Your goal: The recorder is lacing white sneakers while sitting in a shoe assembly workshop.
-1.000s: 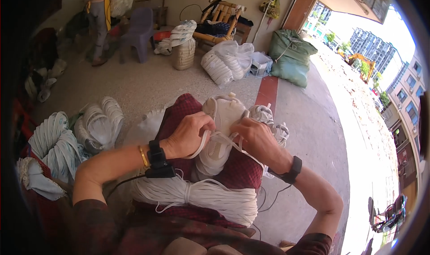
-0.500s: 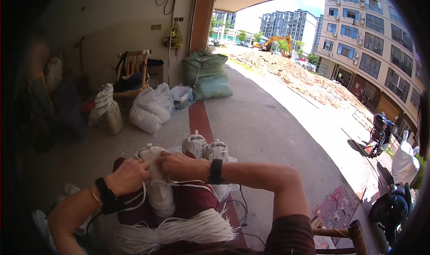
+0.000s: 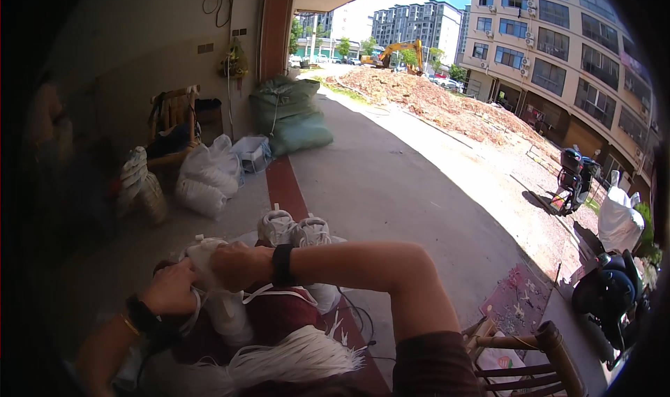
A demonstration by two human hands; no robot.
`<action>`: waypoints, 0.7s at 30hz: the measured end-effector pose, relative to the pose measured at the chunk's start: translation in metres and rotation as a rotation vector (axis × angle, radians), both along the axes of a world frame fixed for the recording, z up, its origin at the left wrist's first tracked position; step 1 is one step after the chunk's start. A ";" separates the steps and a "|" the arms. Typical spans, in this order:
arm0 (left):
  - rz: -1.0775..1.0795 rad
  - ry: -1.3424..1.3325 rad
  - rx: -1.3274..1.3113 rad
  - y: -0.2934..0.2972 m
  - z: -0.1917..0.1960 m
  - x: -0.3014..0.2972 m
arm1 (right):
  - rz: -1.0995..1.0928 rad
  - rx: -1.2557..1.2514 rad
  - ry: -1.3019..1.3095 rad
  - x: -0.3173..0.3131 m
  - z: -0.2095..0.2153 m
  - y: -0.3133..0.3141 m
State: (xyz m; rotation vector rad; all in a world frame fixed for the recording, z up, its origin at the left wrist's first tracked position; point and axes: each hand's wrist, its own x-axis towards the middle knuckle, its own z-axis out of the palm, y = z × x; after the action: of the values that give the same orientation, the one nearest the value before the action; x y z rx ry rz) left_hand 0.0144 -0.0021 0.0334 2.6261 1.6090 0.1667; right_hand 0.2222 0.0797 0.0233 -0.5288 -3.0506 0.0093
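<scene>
On my lap, across dark red trousers (image 3: 283, 308), lies a white shoe (image 3: 229, 318), its toe toward me. My left hand (image 3: 171, 287) is at the shoe's left side, fingertips pinched together by the lacing. Closed over the upper part of the shoe is my right hand (image 3: 239, 266), slightly blurred, its fingertips mostly hidden. A white shoelace (image 3: 296, 290) runs out from below the right hand, and another length hangs below the left. Nearer my body, a thick bundle of white laces (image 3: 293, 355) lies across my lap.
Two white laced shoes (image 3: 312, 231) stand just beyond my knees. White bags (image 3: 209, 177), a light crate (image 3: 251, 153) and a big green sack (image 3: 289, 118) are farther off. A bamboo chair (image 3: 551, 348) is at lower right, with a dark scooter (image 3: 614, 299) beyond it.
The view has turned right, so the surroundings sit farther left. Both hands stay at the shoe; the right now covers more of its upper part, close against the left.
</scene>
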 end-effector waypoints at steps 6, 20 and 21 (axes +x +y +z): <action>0.282 0.123 -0.412 0.047 0.018 0.010 | -0.154 0.027 0.220 -0.008 -0.022 0.012; 0.220 -0.102 -0.237 0.013 -0.009 0.003 | -0.101 -0.637 0.975 -0.002 -0.032 0.000; 0.181 -0.197 -0.145 0.004 -0.014 0.002 | -0.089 -0.646 0.973 -0.002 -0.033 -0.001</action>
State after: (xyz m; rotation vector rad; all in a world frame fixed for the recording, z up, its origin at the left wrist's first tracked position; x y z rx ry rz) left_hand 0.0163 0.0017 0.0195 2.2777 1.7181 0.2946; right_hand 0.2201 0.0785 -0.0095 -0.4747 -2.0113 0.9528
